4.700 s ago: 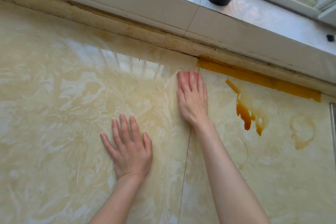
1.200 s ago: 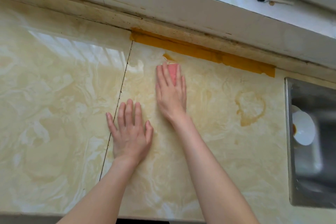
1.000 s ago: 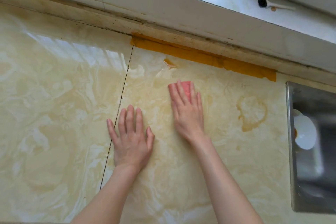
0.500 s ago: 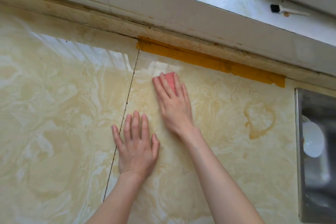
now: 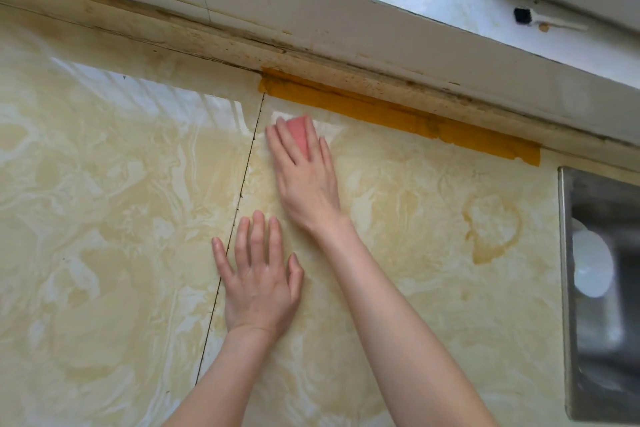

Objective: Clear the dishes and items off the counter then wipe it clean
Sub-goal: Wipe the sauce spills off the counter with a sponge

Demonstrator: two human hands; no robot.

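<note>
Where counter [image 5: 104, 218] meets wall [image 5: 311, 21], orange tape [image 5: 398, 114], sink [image 5: 564, 288].

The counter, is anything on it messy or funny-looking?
Yes. A brown ring-shaped stain marks the beige marbled counter near the steel sink, to the right of the right hand pressing a pink sponge. Along the back edge, an orange tape strip looks ragged, with dark grime in the seam above it.

Bare forearms [image 5: 398, 322]; left grip [image 5: 259, 284] and right grip [image 5: 304, 180] bare, short-nailed.
</note>
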